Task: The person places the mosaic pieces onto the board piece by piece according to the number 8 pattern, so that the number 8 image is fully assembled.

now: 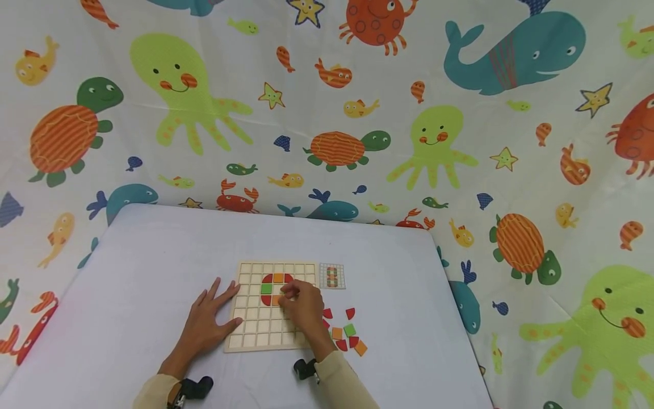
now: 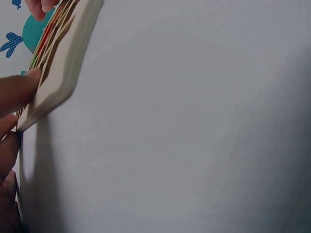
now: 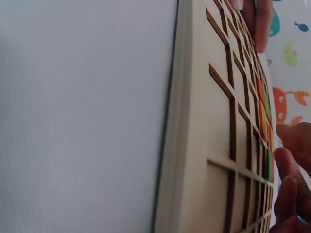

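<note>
A wooden grid board point(image 1: 255, 328) lies on the white table. Red quarter-round pieces point(image 1: 267, 278), orange squares point(image 1: 278, 278) and a green square point(image 1: 267, 288) sit in its cells as a rounded block. My left hand point(image 1: 205, 321) rests at the board's left edge, fingers spread and thumb on the rim. Over the block's right side is my right hand point(image 1: 305, 307), its fingertips bent down. In the right wrist view, another green square point(image 3: 268, 163) lies in the grid beside those fingertips, which stand apart. The right hand hides some cells in the head view.
Right of the board's top corner lies a small pattern card point(image 1: 332, 276) with a coloured grid design. Several loose pieces, among them an orange square point(image 1: 360, 347) and a green square point(image 1: 349, 329), are scattered right of the board. A sea-animal curtain point(image 1: 306, 125) hangs behind the table.
</note>
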